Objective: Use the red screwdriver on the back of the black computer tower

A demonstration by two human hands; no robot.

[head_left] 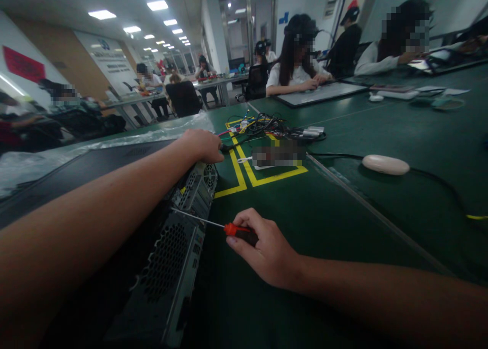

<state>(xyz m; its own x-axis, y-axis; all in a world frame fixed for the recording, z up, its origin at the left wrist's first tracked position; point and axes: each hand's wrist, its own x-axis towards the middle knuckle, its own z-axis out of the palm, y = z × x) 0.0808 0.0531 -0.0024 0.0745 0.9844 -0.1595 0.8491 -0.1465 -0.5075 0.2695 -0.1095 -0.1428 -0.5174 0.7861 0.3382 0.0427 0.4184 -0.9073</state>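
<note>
A black desktop computer case (114,186) lies flat on the green table (324,227), its perforated grey rear panel (171,257) facing right. My left hand (202,144) rests curled over the case's far top corner, fingers closed on the edge. My right hand (263,250) grips a red-and-black-handled screwdriver (236,230); its thin shaft points left and its tip touches the rear panel near the ports.
A tangle of cables (267,126) lies over yellow floor-tape markings (247,173) beyond the case. A white mouse (385,164) with its cord sits to the right. Clear plastic wrap (114,138) lies behind the case. Several people sit working at tables farther back.
</note>
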